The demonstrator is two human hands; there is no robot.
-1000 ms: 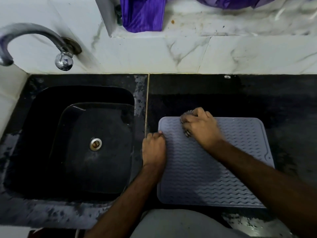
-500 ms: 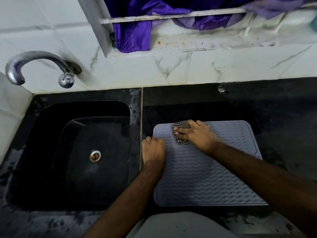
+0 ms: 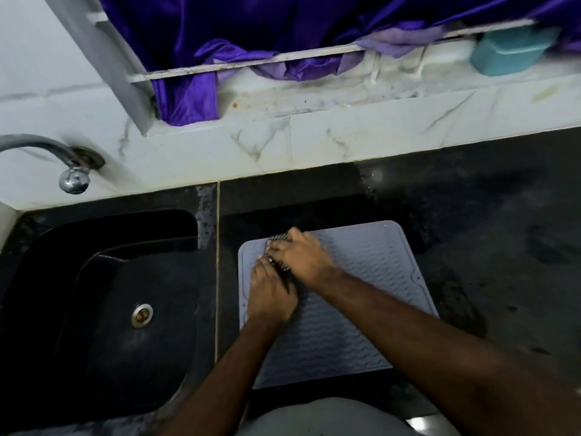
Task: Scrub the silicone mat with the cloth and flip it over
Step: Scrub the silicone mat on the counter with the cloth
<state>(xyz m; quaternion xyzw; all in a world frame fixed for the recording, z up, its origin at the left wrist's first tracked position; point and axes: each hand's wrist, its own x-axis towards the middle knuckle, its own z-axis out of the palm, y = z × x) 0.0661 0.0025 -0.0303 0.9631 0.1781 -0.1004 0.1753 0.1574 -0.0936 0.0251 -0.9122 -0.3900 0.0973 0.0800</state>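
Checked dark cloth [image 3: 278, 251] sits bunched under the right hand [image 3: 300, 258], fingers curled over it and pressing it onto the far-left part of the mat. Some motion blur on that hand, so exact finger placement is soft. Left hand [image 3: 272, 292] is on the mat just beside the right, fingertips touching or nearly touching the cloth's near edge. Can't tell if it pinches cloth, pins the mat, or just rests; fingers look loosely bent, not gripping anything visible.

Silicone mat [image 3: 352, 297]: grey-lavender, wavy ribbed face up, flat on the black tabletop [image 3: 487, 262], just right of the black sink [image 3: 103, 297]. Near edge sits close to the tabletop's front.

Progress, my read: mid-scrub, working the far-left corner. No edge is lifted, so the flip looks not yet started. Can't judge how much of the surface is covered; no clear foam or wet track on the ribs. Left to do: finish the remaining area, then peel up an edge and turn it over.

Hard to see:
- most of the cloth, covered by the right hand
- mat's left middle strip, under the left hand and forearm
- underside of the mat
- tap [image 3: 47, 162] cut off at the left frame edge
- purple fabric [image 3: 220, 42] and teal container [image 3: 512, 48] on the ledge above, both blurred at the top
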